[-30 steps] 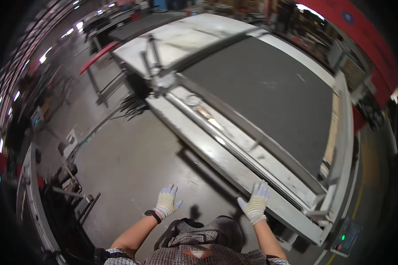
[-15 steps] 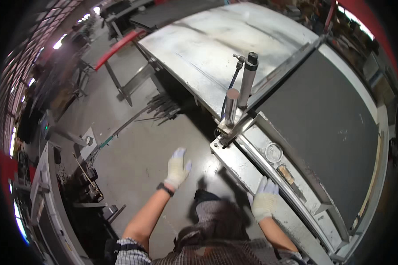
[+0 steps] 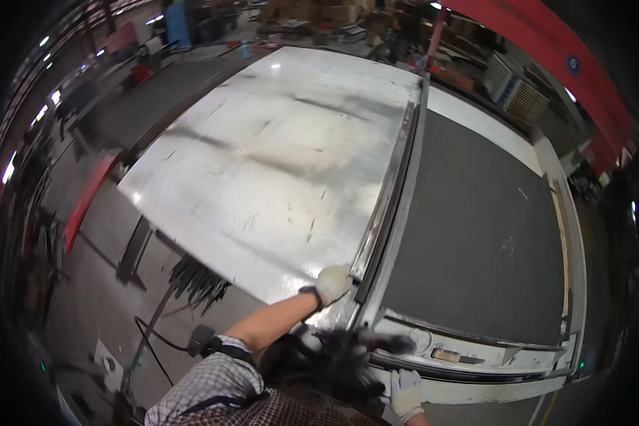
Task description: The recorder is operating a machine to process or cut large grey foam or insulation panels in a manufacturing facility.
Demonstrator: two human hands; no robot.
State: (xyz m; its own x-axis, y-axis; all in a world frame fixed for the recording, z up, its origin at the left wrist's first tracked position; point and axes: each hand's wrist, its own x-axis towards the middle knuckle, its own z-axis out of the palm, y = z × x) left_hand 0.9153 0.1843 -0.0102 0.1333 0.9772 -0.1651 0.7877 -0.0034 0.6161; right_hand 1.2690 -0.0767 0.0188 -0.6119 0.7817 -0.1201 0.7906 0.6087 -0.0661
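Note:
My left hand (image 3: 332,285), in a pale knitted glove, reaches over the near corner of a large shiny metal-topped table (image 3: 263,192). It is closed at the near end of a long metal bar (image 3: 385,206) that runs along the table's right edge; its fingertips are partly hidden. My right hand (image 3: 406,394), gloved too, lies with fingers stretched on the pale front rail (image 3: 468,392) of a frame. Inside that frame is a flat dark grey panel (image 3: 476,234). Something dark and blurred (image 3: 390,343) sits between my hands.
A wooden block (image 3: 446,355) lies on the frame's ledge near a round recess. A red beam (image 3: 547,50) arches over the far right. To the left stand a red bar (image 3: 91,202) and a bundle of dark rods (image 3: 195,282) low beside the table.
My view has swung left and forward over the metal table. My left hand has gone from open above the floor to the bar's end. My right hand stays at the front rail.

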